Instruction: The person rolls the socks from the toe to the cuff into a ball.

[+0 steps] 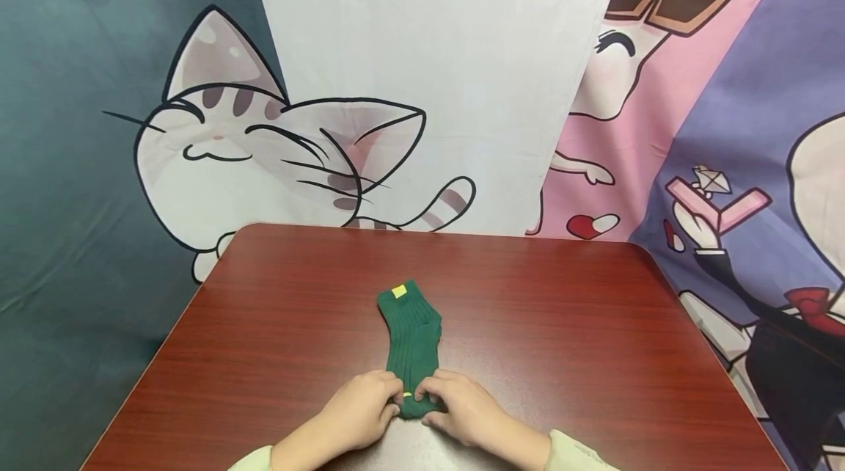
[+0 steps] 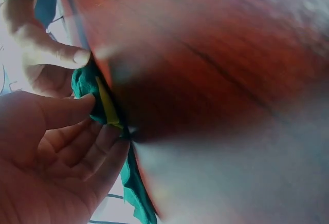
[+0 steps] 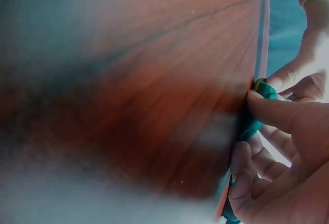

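A dark green ribbed sock (image 1: 412,339) lies lengthwise on the table, a yellow patch on its far end and a sliver of yellow near the close end. Whether it is one sock or a stacked pair, I cannot tell. My left hand (image 1: 363,406) pinches the left side of the close end between thumb and fingers. On the right side of that end, my right hand (image 1: 463,406) pinches with curled fingers. Bunched green cloth (image 2: 85,85) shows between both hands in the left wrist view. Fingers cover part of the cloth (image 3: 252,124) in the right wrist view.
The reddish-brown wooden table (image 1: 561,324) has rounded far corners. Behind it hangs a printed cloth backdrop (image 1: 449,53) with a cartoon cat and cartoon people.
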Demonstrator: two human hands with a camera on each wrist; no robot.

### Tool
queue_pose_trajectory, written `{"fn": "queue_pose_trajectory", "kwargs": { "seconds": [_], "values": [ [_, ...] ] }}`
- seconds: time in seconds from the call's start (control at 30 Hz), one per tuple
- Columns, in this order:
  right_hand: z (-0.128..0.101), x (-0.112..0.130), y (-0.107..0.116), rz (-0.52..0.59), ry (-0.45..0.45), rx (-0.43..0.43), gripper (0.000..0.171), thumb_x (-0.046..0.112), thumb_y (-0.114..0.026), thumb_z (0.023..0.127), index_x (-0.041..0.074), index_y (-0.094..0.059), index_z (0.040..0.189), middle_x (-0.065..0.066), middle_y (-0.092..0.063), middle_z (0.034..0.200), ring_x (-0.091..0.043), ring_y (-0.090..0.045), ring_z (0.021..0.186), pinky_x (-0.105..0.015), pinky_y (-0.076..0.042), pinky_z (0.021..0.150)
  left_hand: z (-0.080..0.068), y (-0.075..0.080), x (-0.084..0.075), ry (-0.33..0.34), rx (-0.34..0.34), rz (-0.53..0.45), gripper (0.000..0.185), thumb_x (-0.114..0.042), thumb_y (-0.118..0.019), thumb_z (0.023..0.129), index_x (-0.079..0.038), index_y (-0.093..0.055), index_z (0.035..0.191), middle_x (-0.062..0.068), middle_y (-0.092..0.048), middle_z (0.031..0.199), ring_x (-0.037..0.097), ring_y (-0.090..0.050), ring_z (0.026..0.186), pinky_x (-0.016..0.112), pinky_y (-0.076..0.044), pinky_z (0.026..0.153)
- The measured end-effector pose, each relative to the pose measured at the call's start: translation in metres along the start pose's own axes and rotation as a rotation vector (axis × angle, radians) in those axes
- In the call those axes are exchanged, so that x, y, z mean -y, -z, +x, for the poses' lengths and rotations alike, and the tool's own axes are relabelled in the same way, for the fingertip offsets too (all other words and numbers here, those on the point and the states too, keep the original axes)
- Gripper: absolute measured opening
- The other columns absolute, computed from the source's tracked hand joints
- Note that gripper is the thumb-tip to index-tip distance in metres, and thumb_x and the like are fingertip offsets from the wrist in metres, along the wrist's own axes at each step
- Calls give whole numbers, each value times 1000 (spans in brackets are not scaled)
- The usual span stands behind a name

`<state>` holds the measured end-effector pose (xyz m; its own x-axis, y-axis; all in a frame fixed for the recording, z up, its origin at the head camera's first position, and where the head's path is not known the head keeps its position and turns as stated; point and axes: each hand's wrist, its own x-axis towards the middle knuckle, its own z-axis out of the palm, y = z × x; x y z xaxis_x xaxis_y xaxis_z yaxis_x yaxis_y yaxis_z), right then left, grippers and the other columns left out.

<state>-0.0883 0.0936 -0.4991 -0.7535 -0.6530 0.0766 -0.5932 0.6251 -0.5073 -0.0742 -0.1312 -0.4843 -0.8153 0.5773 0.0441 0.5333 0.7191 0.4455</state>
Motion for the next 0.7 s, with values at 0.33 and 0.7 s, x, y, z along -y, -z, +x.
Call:
{"fn": "queue_pose_trajectory", "kwargs": {
  "seconds": [0.33,0.7],
  "values": [
    [9,-3,0,119,-85,25,10,12,-78,87,18,-72,92,17,-50,76,3,-46,68,-17,-43,62,0,0,5,64,33,-138,13,-18,-78,88,-23,-67,93,-15,-64,90,-1,-55,80,24,-50,67],
    [12,-2,3,211,-195,71,4,17,-71,93,17,-70,89,16,-53,79,0,-47,71,-22,-43,64,2,2,-4,76,37,23,15,-24,-79,88,-16,-73,99,-11,-60,89,7,-60,85,26,-54,69]
  ]
}}
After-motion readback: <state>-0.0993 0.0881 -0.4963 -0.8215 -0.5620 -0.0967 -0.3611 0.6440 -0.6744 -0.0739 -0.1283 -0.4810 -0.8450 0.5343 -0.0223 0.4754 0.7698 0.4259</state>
